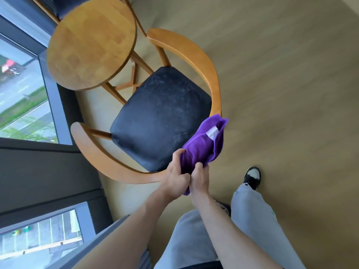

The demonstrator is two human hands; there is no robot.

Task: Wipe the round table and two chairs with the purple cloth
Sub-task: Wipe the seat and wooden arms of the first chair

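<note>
Purple cloth [203,144] hangs bunched between our two hands, just past the curved wooden back rail of the near chair [161,121], at about four o'clock from the chair's dark seat. We see a small white label on the cloth's upper fold, and its top corner overlaps the rail's right end. Our left hand [175,177] grips the cloth's lower left edge, fingers curled over the fabric and thumb side towards us. Our right hand [199,178] pinches the cloth right beside it, fingers wrapped around the gathered bottom, so that the two hands touch each other. A tail of purple shows below, between the wrists.

The near chair has a black padded seat with pale scuff marks across it and a honey-coloured rail bending around it from nine o'clock through six to one o'clock. At eleven o'clock from the seat stands the round table [91,43], its wooden top bare, with crossed legs showing beneath. Beyond the table, at twelve o'clock, we make out only a dark seat edge and a wooden rail of the second chair [62,8].

At nine o'clock a dark-framed window [23,94] looks down on a street. Tan floor [291,74] spreads to three o'clock. Our grey trousers [250,216] and a black-and-white shoe [251,177] sit at five o'clock.
</note>
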